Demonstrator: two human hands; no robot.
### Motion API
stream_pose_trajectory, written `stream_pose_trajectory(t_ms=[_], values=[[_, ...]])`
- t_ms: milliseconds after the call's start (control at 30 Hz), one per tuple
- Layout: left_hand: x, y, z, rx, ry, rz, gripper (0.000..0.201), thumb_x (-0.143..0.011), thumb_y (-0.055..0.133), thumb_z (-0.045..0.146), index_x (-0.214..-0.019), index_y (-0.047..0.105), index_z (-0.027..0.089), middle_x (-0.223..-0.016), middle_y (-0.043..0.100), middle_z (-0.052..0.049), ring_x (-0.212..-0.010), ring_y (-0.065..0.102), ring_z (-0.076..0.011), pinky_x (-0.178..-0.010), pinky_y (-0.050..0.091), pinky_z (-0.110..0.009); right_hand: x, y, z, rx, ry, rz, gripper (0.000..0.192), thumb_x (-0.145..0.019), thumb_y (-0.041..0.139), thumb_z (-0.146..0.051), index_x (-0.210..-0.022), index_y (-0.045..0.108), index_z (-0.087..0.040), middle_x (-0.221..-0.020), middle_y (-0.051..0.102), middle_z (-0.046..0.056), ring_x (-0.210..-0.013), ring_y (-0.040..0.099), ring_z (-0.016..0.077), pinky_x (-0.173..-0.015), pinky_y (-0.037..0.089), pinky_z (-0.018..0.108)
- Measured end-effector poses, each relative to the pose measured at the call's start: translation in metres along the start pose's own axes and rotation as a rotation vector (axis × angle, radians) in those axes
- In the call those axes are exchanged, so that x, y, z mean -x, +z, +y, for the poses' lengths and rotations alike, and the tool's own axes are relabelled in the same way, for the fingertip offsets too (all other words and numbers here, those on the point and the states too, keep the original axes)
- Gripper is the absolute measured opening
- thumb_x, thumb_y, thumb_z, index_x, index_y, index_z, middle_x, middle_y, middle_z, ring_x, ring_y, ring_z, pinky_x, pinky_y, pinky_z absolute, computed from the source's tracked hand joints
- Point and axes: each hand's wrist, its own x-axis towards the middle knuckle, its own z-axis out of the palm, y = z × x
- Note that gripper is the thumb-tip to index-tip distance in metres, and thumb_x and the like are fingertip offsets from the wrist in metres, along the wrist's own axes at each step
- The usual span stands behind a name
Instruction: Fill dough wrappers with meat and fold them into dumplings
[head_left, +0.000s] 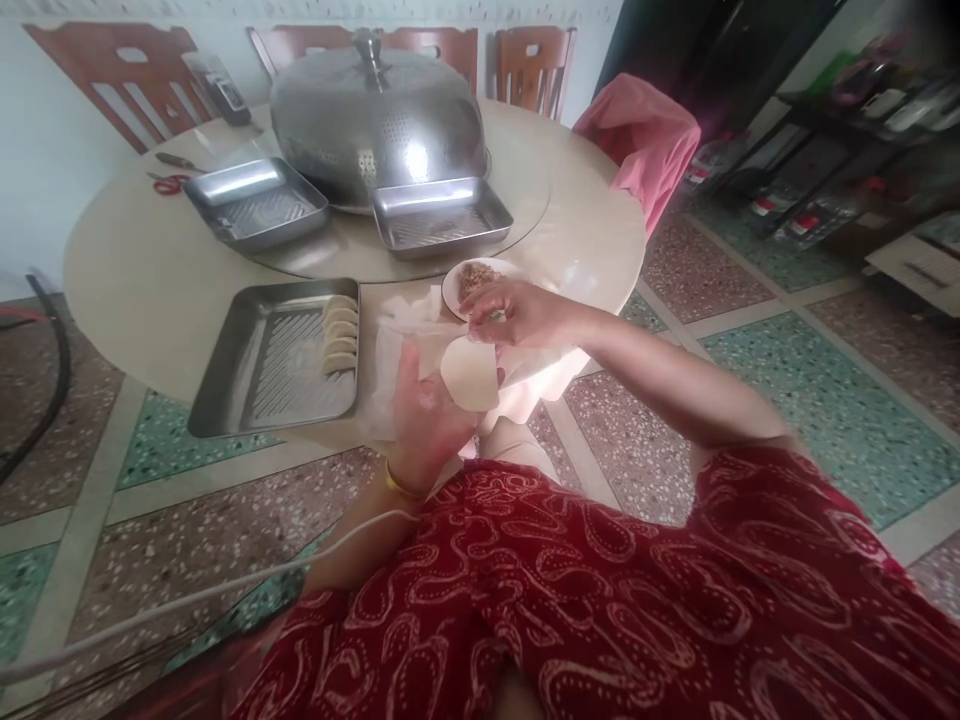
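My left hand [427,415] holds a round, pale dumpling wrapper [469,374] on its fingers, palm up, with the thumb standing apart. Just above the wrapper's far edge is my right hand [508,312], its fingers curled in a pinch. What the pinch holds, if anything, I cannot make out. Behind the right hand, a white bowl [450,292] contains brownish minced filling [477,279], partly covered by the fingers. To the left, several folded dumplings [340,335] lie in a row along the right side of a metal tray [259,375].
Two more metal trays [255,238] [442,243] rest farther back, before a large domed steel lid [375,120]. Scissors [169,184] and a dark bottle [225,95] are at the back left. A thin plastic sheet [382,375] lies beside the near tray. A pink cloth [645,140] drapes a chair.
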Motion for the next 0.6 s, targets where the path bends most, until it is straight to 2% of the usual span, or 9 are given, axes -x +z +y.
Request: stream_pose_trajectory(t_ms=[100,167,267,367,500,600], values=[[-0.007,-0.009,-0.004,0.010,-0.018,0.011,0.068,-0.095,0.030,0.065,-0.129,0.056,0.013,-0.106,0.074,-0.013,-0.125,0.059,-0.0294,-0.103,0.050,-0.046,0.004,0.012,0.020,-0.251,0.215,-0.029,0.010,-0.079,0.071,-0.027,-0.078,0.072,-0.018,-0.095,0.071,0.004,-0.072,0.066,0.0162,-0.070,0.061,0.040],[-0.013,-0.012,-0.007,0.020,-0.037,0.025,0.060,-0.095,0.034,0.062,-0.124,0.059,0.015,-0.107,0.074,-0.011,-0.128,0.057,-0.0292,-0.104,0.049,-0.046,0.008,0.017,0.024,-0.329,0.275,-0.010,0.012,-0.081,0.070,-0.029,-0.080,0.072,-0.018,-0.093,0.071,0.004,-0.069,0.066,0.0160,-0.067,0.061,0.040],[-0.018,-0.014,-0.012,0.030,-0.057,0.065,0.050,-0.096,0.038,0.056,-0.114,0.063,0.017,-0.101,0.075,-0.008,-0.129,0.056,-0.0267,-0.104,0.049,-0.042,0.010,0.022,0.024,-0.165,0.190,0.069,0.010,-0.080,0.070,-0.024,-0.072,0.071,-0.017,-0.085,0.070,0.004,-0.080,0.067,0.0186,-0.084,0.058,0.044],[-0.020,-0.013,-0.014,0.018,-0.053,0.065,0.049,-0.097,0.039,0.054,-0.114,0.064,0.015,-0.102,0.075,-0.007,-0.129,0.056,-0.0256,-0.103,0.050,-0.037,0.010,0.023,0.027,0.011,0.120,0.078,0.010,-0.079,0.069,-0.018,-0.069,0.070,-0.017,-0.088,0.072,0.005,-0.095,0.066,0.0213,-0.097,0.051,0.046],[-0.022,-0.021,-0.013,0.023,-0.061,0.041,0.054,-0.096,0.039,0.055,-0.126,0.059,0.014,-0.114,0.072,-0.012,-0.125,0.059,-0.0287,-0.100,0.052,-0.042,0.016,0.021,0.036,-0.147,0.244,0.095,0.014,-0.085,0.066,-0.028,-0.078,0.073,-0.018,-0.098,0.074,0.006,-0.089,0.068,0.0197,-0.089,0.056,0.042],[-0.021,-0.033,-0.018,0.056,-0.090,0.078,0.052,-0.097,0.041,0.051,-0.129,0.057,0.014,-0.117,0.071,-0.013,-0.123,0.060,-0.0285,-0.101,0.052,-0.041,0.038,0.024,0.042,-0.242,0.255,0.141,0.019,-0.086,0.065,-0.038,-0.088,0.074,-0.020,-0.104,0.074,0.006,-0.095,0.068,0.0202,-0.092,0.056,0.044]])
